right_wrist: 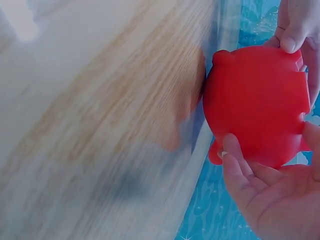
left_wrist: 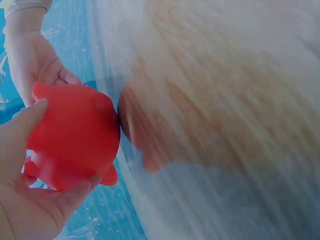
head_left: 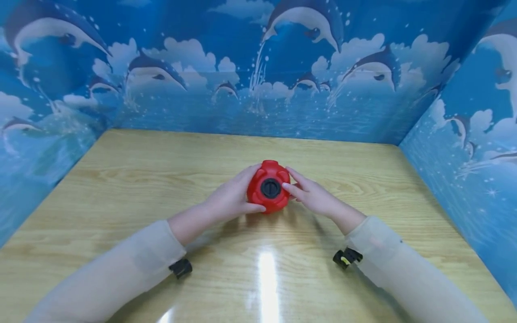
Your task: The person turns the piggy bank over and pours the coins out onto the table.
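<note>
A round red piggy bank (head_left: 275, 204) with stubby knobs rests on the wooden table, its black slotted plug (head_left: 270, 188) facing up toward the head camera. From the left, my left hand (head_left: 232, 195) grips its side, thumb on the near side and fingers at the far side. On the opposite side my right hand (head_left: 315, 197) holds it, the thumb by the plug's edge and a finger along the upper side. In the left wrist view, the smooth red body (left_wrist: 75, 135) sits between both hands. The right wrist view shows fingers (right_wrist: 235, 150) of the right hand against the body (right_wrist: 255, 105).
The light wooden table (head_left: 161, 157) reflects a bright glare near its front. Dolphin-printed blue walls (head_left: 194, 107) border it at the back, left and right. Small black wrist cameras hang below both sleeves (head_left: 133, 264).
</note>
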Available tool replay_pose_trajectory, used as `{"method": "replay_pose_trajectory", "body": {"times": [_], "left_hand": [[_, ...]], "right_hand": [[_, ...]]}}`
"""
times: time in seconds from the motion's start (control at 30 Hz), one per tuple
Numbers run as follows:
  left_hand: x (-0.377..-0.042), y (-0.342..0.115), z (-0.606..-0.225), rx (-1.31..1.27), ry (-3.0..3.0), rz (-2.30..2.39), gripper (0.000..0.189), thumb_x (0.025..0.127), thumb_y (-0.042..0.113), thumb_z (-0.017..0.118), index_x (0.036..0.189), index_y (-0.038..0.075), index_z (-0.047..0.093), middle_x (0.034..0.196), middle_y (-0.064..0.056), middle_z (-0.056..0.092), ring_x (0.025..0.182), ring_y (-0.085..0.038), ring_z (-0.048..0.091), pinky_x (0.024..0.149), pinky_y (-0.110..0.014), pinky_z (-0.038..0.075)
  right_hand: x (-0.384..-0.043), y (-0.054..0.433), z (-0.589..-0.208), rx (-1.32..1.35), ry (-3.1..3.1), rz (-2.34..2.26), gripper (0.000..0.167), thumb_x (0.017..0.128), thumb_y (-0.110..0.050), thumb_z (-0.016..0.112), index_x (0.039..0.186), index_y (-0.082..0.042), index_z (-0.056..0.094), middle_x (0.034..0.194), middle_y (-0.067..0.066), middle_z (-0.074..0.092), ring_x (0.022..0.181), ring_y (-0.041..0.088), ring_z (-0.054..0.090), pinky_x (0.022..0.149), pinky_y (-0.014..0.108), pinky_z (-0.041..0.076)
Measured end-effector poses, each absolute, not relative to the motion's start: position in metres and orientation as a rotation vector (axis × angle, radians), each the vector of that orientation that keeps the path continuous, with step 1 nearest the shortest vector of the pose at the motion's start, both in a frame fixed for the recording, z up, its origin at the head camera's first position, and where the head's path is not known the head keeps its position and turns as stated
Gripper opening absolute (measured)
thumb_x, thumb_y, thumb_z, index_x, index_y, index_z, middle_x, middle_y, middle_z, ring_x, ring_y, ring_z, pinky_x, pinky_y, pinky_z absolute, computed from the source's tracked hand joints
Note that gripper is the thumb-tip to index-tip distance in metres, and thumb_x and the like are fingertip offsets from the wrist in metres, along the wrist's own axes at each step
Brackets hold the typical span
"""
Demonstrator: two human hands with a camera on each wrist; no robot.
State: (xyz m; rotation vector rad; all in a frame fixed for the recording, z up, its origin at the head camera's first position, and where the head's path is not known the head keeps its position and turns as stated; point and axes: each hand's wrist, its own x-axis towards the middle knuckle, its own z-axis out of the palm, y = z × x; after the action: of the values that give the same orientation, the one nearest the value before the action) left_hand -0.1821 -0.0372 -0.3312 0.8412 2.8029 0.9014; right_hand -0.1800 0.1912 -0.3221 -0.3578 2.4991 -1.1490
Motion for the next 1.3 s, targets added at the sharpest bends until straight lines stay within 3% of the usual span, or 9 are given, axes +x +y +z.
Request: {"method": "replay_pose_trajectory", "body": {"times": [0.27,0.5,0.77,1.03,1.3], "left_hand": [[-0.186,-0.037,-0.332,0.825,2.831,0.851,0.102,0.071,0.035,0.081,0.148,0.011,0.019,0.151,-0.009,0.024,0.128,-0.025,0.039,0.092,-0.039,0.046],[-0.188,-0.039,-0.333,0.9,2.822,0.845,0.096,0.071,0.034,0.082,0.146,0.014,0.025,0.151,-0.007,0.022,0.13,-0.024,0.035,0.091,-0.039,0.047],[-0.19,-0.038,-0.334,0.978,2.797,0.887,0.098,0.07,0.032,0.082,0.146,0.009,0.023,0.149,-0.008,0.027,0.13,-0.023,0.036,0.096,-0.037,0.043],[-0.192,-0.04,-0.334,0.944,2.81,0.871,0.1,0.071,0.033,0.082,0.147,0.01,0.022,0.149,-0.008,0.028,0.129,-0.024,0.038,0.096,-0.038,0.043],[-0.191,-0.037,-0.332,0.874,2.82,0.84,0.103,0.07,0.035,0.082,0.148,0.01,0.019,0.145,-0.006,0.033,0.125,-0.022,0.04,0.093,-0.036,0.046]], "right_hand": [[-0.181,0.189,-0.323,-0.358,2.512,-1.143,0.069,0.097,-0.045,0.042,0.151,-0.016,0.011,0.128,0.013,0.055,0.108,0.028,0.057,0.092,0.045,0.045],[-0.181,0.188,-0.324,-0.36,2.523,-1.154,0.07,0.096,-0.044,0.045,0.151,-0.015,0.012,0.133,0.015,0.05,0.113,0.03,0.054,0.093,0.046,0.044],[-0.175,0.184,-0.322,-0.456,2.671,-1.304,0.065,0.093,-0.027,0.058,0.148,-0.013,0.026,0.146,0.012,0.034,0.124,0.03,0.042,0.094,0.046,0.044],[-0.166,0.172,-0.321,-0.702,2.911,-1.271,0.038,0.085,-0.011,0.068,0.122,-0.007,0.059,0.143,0.009,0.039,0.129,0.027,0.037,0.093,0.045,0.045],[-0.165,0.162,-0.324,-0.719,3.021,-1.132,0.02,0.083,-0.011,0.071,0.102,-0.007,0.068,0.14,0.013,0.042,0.127,0.032,0.037,0.097,0.047,0.04]]}}
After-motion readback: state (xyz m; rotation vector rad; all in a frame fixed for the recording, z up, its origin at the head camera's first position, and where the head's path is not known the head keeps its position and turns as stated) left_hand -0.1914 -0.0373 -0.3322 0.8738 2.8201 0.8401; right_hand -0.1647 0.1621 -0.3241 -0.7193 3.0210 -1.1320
